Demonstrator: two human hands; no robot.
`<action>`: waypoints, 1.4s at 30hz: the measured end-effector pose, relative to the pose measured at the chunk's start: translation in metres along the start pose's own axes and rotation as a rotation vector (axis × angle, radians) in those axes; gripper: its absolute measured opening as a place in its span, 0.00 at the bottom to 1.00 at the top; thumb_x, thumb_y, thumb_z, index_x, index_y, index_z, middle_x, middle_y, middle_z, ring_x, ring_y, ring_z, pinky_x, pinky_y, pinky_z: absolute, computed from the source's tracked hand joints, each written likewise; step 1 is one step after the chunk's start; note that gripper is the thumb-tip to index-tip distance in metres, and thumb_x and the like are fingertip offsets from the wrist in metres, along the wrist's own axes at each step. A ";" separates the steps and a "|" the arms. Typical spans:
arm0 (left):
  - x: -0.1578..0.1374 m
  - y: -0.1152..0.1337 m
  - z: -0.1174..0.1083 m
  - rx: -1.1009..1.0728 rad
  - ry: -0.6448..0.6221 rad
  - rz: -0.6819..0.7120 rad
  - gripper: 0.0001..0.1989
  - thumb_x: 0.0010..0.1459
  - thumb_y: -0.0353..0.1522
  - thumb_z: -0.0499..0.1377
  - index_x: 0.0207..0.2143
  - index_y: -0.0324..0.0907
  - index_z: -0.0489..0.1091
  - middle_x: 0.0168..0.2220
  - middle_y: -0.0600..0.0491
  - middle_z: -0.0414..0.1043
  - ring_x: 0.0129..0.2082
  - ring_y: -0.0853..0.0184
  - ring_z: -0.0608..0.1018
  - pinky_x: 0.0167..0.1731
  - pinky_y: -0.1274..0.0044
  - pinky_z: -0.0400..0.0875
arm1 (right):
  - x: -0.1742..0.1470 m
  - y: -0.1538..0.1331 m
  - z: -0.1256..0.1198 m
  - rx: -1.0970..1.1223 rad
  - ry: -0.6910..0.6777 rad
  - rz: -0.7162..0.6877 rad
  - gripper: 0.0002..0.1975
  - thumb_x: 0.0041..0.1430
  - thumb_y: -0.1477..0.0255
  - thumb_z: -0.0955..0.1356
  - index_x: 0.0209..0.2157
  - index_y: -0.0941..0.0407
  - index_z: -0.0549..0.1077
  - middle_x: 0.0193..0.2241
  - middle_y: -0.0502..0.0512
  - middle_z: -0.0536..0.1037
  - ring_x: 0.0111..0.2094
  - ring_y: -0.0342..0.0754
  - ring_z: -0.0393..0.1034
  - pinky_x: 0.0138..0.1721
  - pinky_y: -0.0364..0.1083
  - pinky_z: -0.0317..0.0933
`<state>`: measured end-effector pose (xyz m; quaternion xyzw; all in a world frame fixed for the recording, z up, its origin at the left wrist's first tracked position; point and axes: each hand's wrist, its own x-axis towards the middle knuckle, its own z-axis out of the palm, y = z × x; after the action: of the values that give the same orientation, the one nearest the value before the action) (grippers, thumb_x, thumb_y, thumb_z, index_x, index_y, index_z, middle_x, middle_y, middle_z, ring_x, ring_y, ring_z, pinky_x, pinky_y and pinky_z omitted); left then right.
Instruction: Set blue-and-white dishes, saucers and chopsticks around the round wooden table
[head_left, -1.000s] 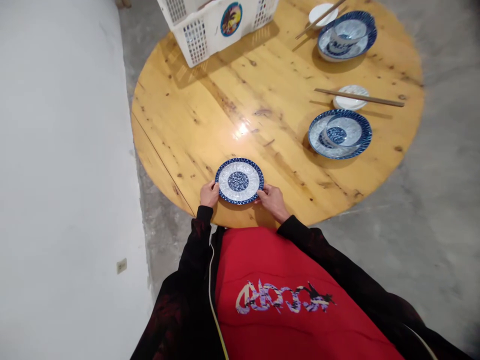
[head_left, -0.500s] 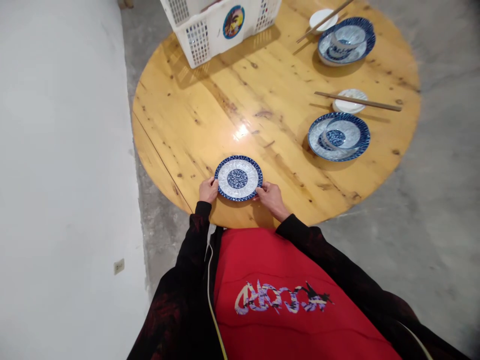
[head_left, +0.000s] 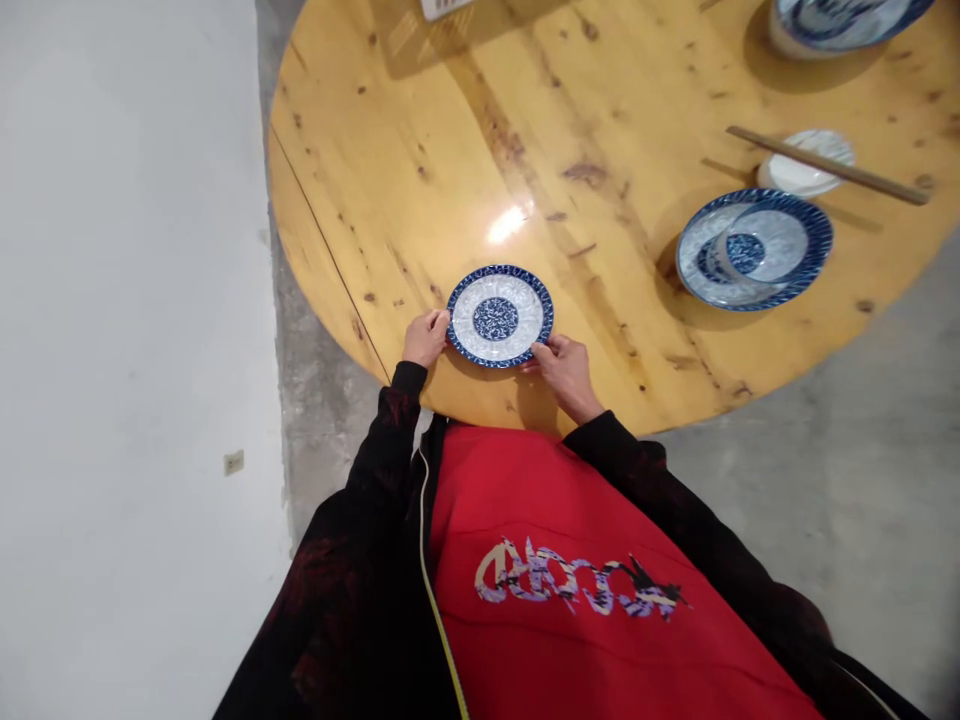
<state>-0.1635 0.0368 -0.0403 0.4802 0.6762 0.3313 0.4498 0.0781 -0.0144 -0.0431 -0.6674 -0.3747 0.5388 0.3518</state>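
Observation:
A round blue-and-white plate (head_left: 496,318) is at the near edge of the wooden table (head_left: 420,230), patterned with a dark blue rim and a blue centre. My left hand (head_left: 427,338) pinches its left rim between thumb and fingers. On the lower right rim, the thumb of my right hand (head_left: 564,372) lies on top, and the fingers curl underneath, partly hidden. Whether the plate's base touches the wood I cannot tell.
To the right stands a blue-and-white dish (head_left: 810,225) with a clear glass in it. Behind it, chopsticks (head_left: 847,170) rest across a small white dish (head_left: 802,180). Another patterned bowl (head_left: 806,45) and a white crate's corner (head_left: 442,8) show at the top edge.
The camera view has tilted down and come closer, so the crate and far bowl have mostly left the frame. Both hands keep the same hold on the plate.

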 end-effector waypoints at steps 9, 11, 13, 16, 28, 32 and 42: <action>-0.044 0.011 -0.040 -0.127 0.079 -0.195 0.11 0.64 0.33 0.53 0.36 0.36 0.71 0.27 0.52 0.72 0.21 0.74 0.70 0.24 0.79 0.68 | -0.028 -0.010 -0.004 0.113 0.015 0.133 0.16 0.68 0.58 0.65 0.31 0.55 0.67 0.26 0.56 0.77 0.23 0.43 0.73 0.25 0.41 0.70; -0.047 0.005 -0.048 -0.125 0.160 -0.181 0.12 0.61 0.37 0.55 0.38 0.37 0.72 0.28 0.53 0.74 0.22 0.73 0.71 0.23 0.80 0.70 | -0.029 -0.012 -0.002 0.121 0.031 0.141 0.17 0.67 0.58 0.66 0.29 0.55 0.67 0.23 0.53 0.76 0.21 0.43 0.72 0.23 0.41 0.69; -0.044 -0.002 -0.051 -0.097 0.206 -0.151 0.15 0.58 0.39 0.56 0.40 0.38 0.74 0.31 0.53 0.76 0.24 0.72 0.75 0.25 0.79 0.73 | -0.027 -0.012 -0.001 0.160 -0.029 0.167 0.16 0.67 0.59 0.65 0.29 0.55 0.66 0.22 0.50 0.74 0.20 0.42 0.71 0.21 0.40 0.67; -0.039 -0.004 -0.047 -0.097 0.209 -0.090 0.17 0.56 0.40 0.57 0.40 0.38 0.75 0.31 0.53 0.77 0.24 0.72 0.76 0.27 0.79 0.75 | -0.029 -0.009 -0.002 0.175 -0.027 0.171 0.13 0.68 0.64 0.63 0.30 0.56 0.66 0.20 0.47 0.73 0.17 0.40 0.69 0.19 0.38 0.63; -0.018 0.018 -0.028 -0.104 0.137 0.070 0.19 0.57 0.42 0.55 0.39 0.37 0.76 0.29 0.53 0.77 0.22 0.73 0.76 0.27 0.79 0.76 | -0.073 0.000 0.003 0.160 -0.061 0.152 0.12 0.61 0.67 0.64 0.25 0.55 0.68 0.18 0.47 0.73 0.15 0.39 0.65 0.17 0.38 0.57; -0.031 0.005 -0.038 -0.104 0.158 0.036 0.20 0.58 0.43 0.54 0.41 0.36 0.76 0.30 0.52 0.77 0.22 0.74 0.76 0.26 0.80 0.75 | -0.086 0.005 0.002 0.158 -0.120 0.195 0.12 0.59 0.63 0.66 0.26 0.55 0.69 0.18 0.48 0.74 0.15 0.41 0.65 0.18 0.39 0.59; -0.146 -0.017 -0.022 -0.077 0.421 -0.140 0.17 0.57 0.38 0.54 0.38 0.35 0.76 0.28 0.50 0.77 0.21 0.71 0.75 0.25 0.78 0.73 | -0.095 0.010 -0.043 0.052 -0.274 0.058 0.14 0.51 0.59 0.69 0.24 0.55 0.71 0.20 0.51 0.76 0.19 0.44 0.69 0.22 0.41 0.63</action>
<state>-0.1702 -0.1070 -0.0044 0.3349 0.7737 0.4177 0.3388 0.1080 -0.1051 -0.0010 -0.5890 -0.3856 0.6443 0.2987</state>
